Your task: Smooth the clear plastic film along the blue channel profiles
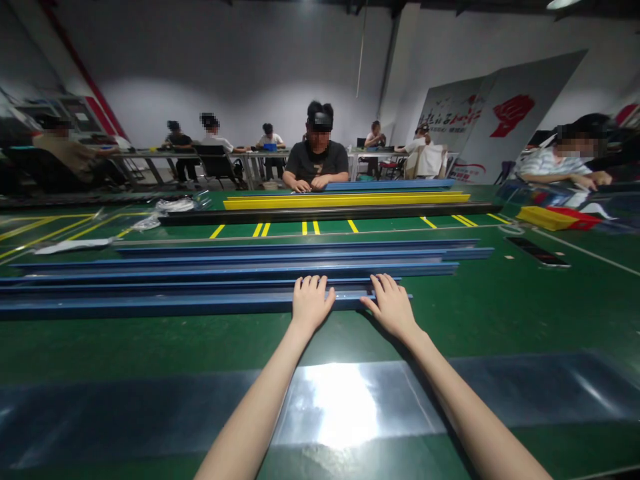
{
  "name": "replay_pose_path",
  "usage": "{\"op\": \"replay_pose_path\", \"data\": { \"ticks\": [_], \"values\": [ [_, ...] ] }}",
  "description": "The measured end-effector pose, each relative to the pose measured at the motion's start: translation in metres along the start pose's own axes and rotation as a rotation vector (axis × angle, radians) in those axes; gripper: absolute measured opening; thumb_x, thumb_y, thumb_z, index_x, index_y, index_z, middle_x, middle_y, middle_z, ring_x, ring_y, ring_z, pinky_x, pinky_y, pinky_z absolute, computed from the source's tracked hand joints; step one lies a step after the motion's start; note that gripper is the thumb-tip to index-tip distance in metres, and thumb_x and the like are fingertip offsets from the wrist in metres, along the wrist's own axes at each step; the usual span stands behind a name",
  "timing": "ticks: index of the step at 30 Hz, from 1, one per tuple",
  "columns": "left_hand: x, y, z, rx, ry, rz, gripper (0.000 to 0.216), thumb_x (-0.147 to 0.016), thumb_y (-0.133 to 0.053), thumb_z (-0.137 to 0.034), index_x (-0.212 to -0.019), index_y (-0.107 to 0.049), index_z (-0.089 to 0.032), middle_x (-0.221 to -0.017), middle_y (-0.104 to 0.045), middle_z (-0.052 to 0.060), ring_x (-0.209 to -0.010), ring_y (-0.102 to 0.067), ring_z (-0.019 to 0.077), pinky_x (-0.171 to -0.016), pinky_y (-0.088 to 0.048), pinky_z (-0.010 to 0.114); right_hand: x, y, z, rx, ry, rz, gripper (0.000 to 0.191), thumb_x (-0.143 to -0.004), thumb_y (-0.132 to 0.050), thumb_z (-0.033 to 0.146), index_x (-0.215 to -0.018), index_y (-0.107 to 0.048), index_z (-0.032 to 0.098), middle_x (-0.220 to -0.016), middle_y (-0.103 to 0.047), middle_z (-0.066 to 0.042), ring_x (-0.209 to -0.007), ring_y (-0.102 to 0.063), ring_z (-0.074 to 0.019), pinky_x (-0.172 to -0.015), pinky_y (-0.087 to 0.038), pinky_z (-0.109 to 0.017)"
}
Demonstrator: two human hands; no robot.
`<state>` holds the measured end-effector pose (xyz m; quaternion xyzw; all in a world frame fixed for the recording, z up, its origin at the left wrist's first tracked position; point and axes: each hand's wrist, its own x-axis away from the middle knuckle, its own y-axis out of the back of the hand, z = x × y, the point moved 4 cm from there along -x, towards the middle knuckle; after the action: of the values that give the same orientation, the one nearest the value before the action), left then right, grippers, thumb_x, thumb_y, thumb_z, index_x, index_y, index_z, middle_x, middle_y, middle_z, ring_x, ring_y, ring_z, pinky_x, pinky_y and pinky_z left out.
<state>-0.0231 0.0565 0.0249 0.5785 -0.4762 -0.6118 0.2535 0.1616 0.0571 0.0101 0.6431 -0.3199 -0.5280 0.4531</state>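
My left hand [311, 303] lies on the nearest long blue channel strip [175, 304], its fingers stretched over the strip and the thumb apart. A short way to the right, my right hand [394, 308] rests at the strip's right end with fingers extended and thumb pointing inward. Both hands look open, palms down; whether the fingertips curl over the far edge I cannot tell. Just behind, more blue channel strips [300, 254] lie roughly parallel, running left to right.
A glossy clear sheet [150, 413] spans the green table [500, 320] in front of me. Farther back lie a black strip [325, 213], a yellow strip [350, 199], a phone [537, 253] and a yellow tray [546, 217]. A person [317, 153] sits opposite; several others work around.
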Motion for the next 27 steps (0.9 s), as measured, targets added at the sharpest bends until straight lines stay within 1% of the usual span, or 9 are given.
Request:
{"op": "replay_pose_path", "data": {
  "ticks": [5,10,15,18,21,22,23,26,27],
  "values": [
    [0.0,0.0,0.001,-0.01,-0.003,-0.017,0.041,-0.087,-0.031,-0.035,-0.112,-0.056,-0.014,-0.11,-0.06,0.011,-0.104,-0.049,0.0251,-0.095,-0.029,0.04,0.003,0.003,0.0,-0.031,0.028,0.0,0.062,-0.085,-0.028,0.053,-0.128,-0.041,0.01,-0.131,-0.043,-0.015,-0.124,-0.03,-0.0269,-0.091,-0.033,-0.039],
    [0.0,-0.001,0.002,-0.004,-0.004,-0.023,0.04,-0.087,-0.032,-0.034,-0.111,-0.057,-0.015,-0.11,-0.06,0.011,-0.104,-0.049,0.0251,-0.094,-0.03,0.041,0.004,0.003,0.0,-0.037,0.041,-0.004,0.063,-0.086,-0.027,0.052,-0.129,-0.041,0.008,-0.133,-0.042,-0.014,-0.126,-0.028,-0.0267,-0.093,-0.033,-0.039],
    [-0.001,0.0,0.002,0.001,0.005,0.018,0.04,-0.087,-0.032,-0.034,-0.112,-0.056,-0.015,-0.111,-0.059,0.011,-0.106,-0.048,0.0252,-0.095,-0.03,0.041,0.005,0.004,0.0,-0.053,0.053,-0.001,0.062,-0.085,-0.027,0.053,-0.13,-0.039,0.011,-0.134,-0.041,-0.014,-0.127,-0.028,-0.0268,-0.093,-0.034,-0.041],
    [-0.004,0.007,0.002,0.038,0.009,0.106,0.038,-0.087,-0.035,-0.034,-0.114,-0.054,-0.015,-0.115,-0.056,0.011,-0.107,-0.048,0.0247,-0.095,-0.031,0.041,0.006,0.004,-0.001,-0.037,0.065,0.019,0.063,-0.086,-0.027,0.052,-0.131,-0.038,0.009,-0.136,-0.038,-0.015,-0.128,-0.026,-0.0277,-0.094,-0.033,-0.041],
    [-0.007,0.026,-0.002,0.12,0.005,0.188,0.033,-0.085,-0.04,-0.032,-0.112,-0.054,-0.018,-0.122,-0.05,0.01,-0.115,-0.042,0.0228,-0.094,-0.033,0.037,0.007,0.005,-0.002,-0.026,0.087,0.046,0.064,-0.085,-0.03,0.051,-0.132,-0.035,0.008,-0.139,-0.033,-0.015,-0.129,-0.024,-0.0286,-0.096,-0.032,-0.042],
    [-0.008,0.033,-0.005,0.147,-0.02,0.218,0.03,-0.085,-0.04,-0.032,-0.107,-0.056,-0.019,-0.119,-0.053,0.008,-0.112,-0.044,0.0218,-0.093,-0.035,0.035,0.008,0.006,-0.002,-0.026,0.097,0.057,0.064,-0.084,-0.032,0.05,-0.133,-0.034,0.009,-0.14,-0.032,-0.015,-0.13,-0.023,-0.0283,-0.096,-0.032,-0.042],
    [-0.008,0.041,-0.01,0.17,-0.06,0.27,0.027,-0.085,-0.04,-0.032,-0.101,-0.058,-0.02,-0.11,-0.057,0.007,-0.106,-0.048,0.0206,-0.09,-0.037,0.033,0.009,0.007,-0.002,-0.027,0.107,0.069,0.064,-0.084,-0.034,0.049,-0.134,-0.033,0.009,-0.14,-0.03,-0.015,-0.13,-0.022,-0.0278,-0.096,-0.032,-0.042],
    [-0.001,0.055,-0.029,0.241,-0.218,0.504,0.02,-0.082,-0.045,-0.031,-0.086,-0.061,-0.02,-0.088,-0.064,0.003,-0.085,-0.058,0.017,-0.076,-0.042,0.026,0.016,0.013,-0.003,-0.039,0.113,0.097,0.064,-0.082,-0.039,0.046,-0.135,-0.031,0.011,-0.142,-0.027,-0.013,-0.131,-0.022,-0.0263,-0.098,-0.03,-0.042],
    [0.003,0.057,-0.033,0.241,-0.232,0.598,0.018,-0.08,-0.048,-0.031,-0.083,-0.062,-0.02,-0.083,-0.065,0.002,-0.079,-0.059,0.0165,-0.069,-0.042,0.025,0.018,0.015,-0.004,-0.05,0.109,0.102,0.065,-0.081,-0.041,0.046,-0.135,-0.03,0.011,-0.142,-0.028,-0.013,-0.13,-0.024,-0.0259,-0.099,-0.029,-0.042]
  ]
}}
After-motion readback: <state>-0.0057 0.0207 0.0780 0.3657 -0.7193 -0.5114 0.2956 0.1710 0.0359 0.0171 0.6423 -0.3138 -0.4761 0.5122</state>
